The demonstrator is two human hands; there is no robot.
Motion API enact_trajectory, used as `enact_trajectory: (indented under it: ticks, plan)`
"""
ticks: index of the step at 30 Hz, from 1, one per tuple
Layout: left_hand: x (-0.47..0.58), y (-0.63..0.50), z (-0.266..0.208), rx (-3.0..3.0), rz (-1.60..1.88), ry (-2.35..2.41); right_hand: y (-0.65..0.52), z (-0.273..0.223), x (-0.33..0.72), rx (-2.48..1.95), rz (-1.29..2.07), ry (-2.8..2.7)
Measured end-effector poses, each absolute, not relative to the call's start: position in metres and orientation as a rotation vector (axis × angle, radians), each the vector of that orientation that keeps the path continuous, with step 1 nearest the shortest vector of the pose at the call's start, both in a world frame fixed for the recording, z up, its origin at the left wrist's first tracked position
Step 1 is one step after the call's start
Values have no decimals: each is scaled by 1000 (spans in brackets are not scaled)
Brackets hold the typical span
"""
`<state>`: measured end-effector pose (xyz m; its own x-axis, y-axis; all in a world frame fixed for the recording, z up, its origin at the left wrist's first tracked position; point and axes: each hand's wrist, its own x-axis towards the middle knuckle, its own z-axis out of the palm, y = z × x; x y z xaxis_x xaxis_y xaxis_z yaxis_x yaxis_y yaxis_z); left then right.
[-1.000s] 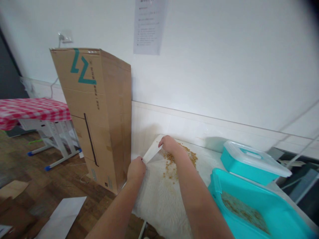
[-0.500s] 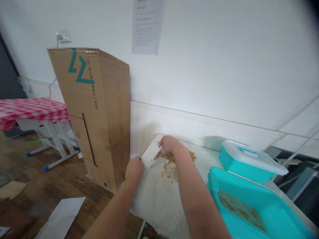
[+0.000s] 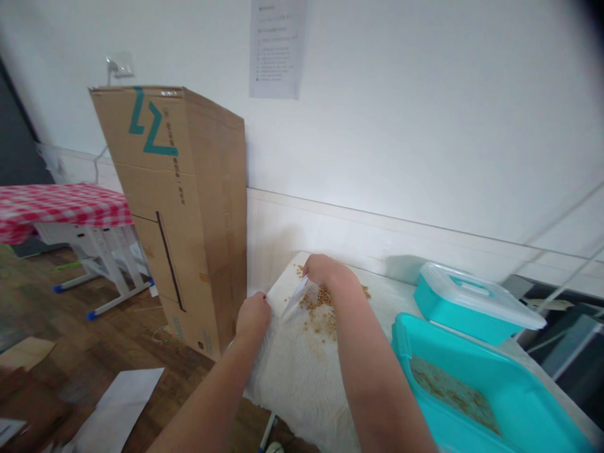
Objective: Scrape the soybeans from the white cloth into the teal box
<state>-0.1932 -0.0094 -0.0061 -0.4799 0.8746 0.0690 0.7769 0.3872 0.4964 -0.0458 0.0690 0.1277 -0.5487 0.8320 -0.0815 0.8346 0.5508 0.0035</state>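
My right hand (image 3: 321, 270) pinches a thin white card-like sheet (image 3: 295, 299), tilted, with its lower end against the white covering (image 3: 292, 377) of a small table. Small golden-brown beans or pellets (image 3: 325, 311) lie scattered around and beneath this hand, along with finer crumbs; my forearm hides part of them. At the table's left edge, my left hand (image 3: 255, 314) is closed, its fingers curled around the edge and partly hidden.
Right of the pile stands an open turquoise tub (image 3: 453, 343) with brownish material inside. Behind it is a turquoise box with a clear lid (image 3: 476, 286). A tall cardboard box (image 3: 207, 220) stands close on the left, and the wall (image 3: 401, 126) rises behind the table.
The white sheet in my right hand has turned more edge-on and tilted up from the tabletop. My left hand stays at the table's left edge.
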Motion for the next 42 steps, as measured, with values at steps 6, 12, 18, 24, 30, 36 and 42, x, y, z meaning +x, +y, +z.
enact_trajectory:
  ticks: [6, 12, 18, 24, 30, 36, 42]
  plan:
    - [-195, -9, -5, 1443, 725, 2405, 67, 130, -54, 1373, 48, 2848]
    - [-204, -8, -8, 1228, 988, 2412, 74, 121, -59, 1303, 46, 2925]
    - [-209, -10, -11, 1240, 1022, 2381, 74, 112, -64, 1232, 160, 2893]
    - [-204, -9, -8, 1326, 820, 2436, 68, 107, -73, 1232, 183, 2812]
    - [-200, -9, -5, 1385, 734, 2460, 62, 118, -60, 1305, 35, 2735]
    - [-201, -7, -7, 1378, 749, 2456, 45, 135, -54, 1371, -70, 2606]
    - [-202, -6, -8, 1384, 764, 2456, 31, 149, -54, 1361, -75, 2500]
